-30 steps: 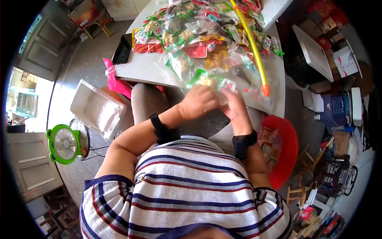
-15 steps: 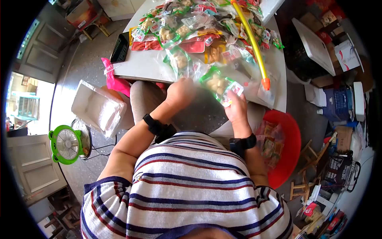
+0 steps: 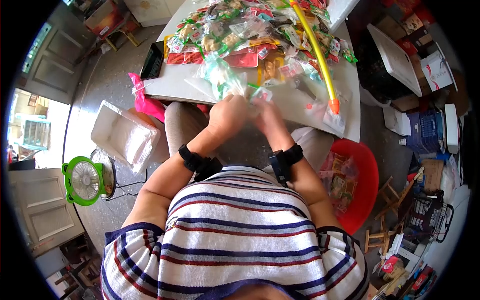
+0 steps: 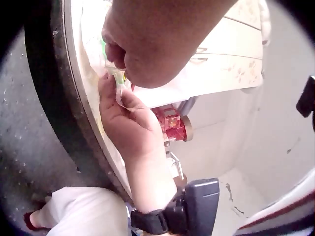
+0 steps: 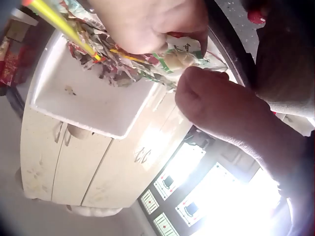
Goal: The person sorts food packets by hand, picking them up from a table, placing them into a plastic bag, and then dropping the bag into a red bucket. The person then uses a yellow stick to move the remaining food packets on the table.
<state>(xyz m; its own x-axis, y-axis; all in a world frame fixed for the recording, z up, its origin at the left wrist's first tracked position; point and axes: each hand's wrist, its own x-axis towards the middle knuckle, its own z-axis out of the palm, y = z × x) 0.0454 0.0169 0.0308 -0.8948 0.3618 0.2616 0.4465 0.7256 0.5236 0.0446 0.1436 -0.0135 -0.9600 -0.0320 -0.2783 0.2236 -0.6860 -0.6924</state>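
In the head view my left hand (image 3: 227, 116) grips the gathered lower end of a clear plastic bag (image 3: 220, 75) with pale pieces inside, over the table's near edge. Close on its right, my right hand (image 3: 268, 117), slightly blurred, pinches a green-edged clear packet (image 3: 262, 94) with a white label. In the left wrist view the left hand (image 4: 147, 49) is large at the top, and the right hand (image 4: 130, 123) holds plastic below it. The right wrist view has the right hand (image 5: 155, 24) and the curled left hand (image 5: 216, 101) beside a green-and-white packet (image 5: 181, 60).
Many packets (image 3: 232, 40) are heaped on the white table (image 3: 175, 85), with a yellow tube (image 3: 316, 55) across them. A black tray (image 3: 151, 61) lies at its left edge. Around it are a pink bag (image 3: 145, 102), foam box (image 3: 122, 132), green fan (image 3: 82, 181) and red tub (image 3: 367, 185).
My right hand has moved left with the green packet, up to my left hand and the clear bag. Half a second ago the hands were farther apart. My left hand has shifted slightly.
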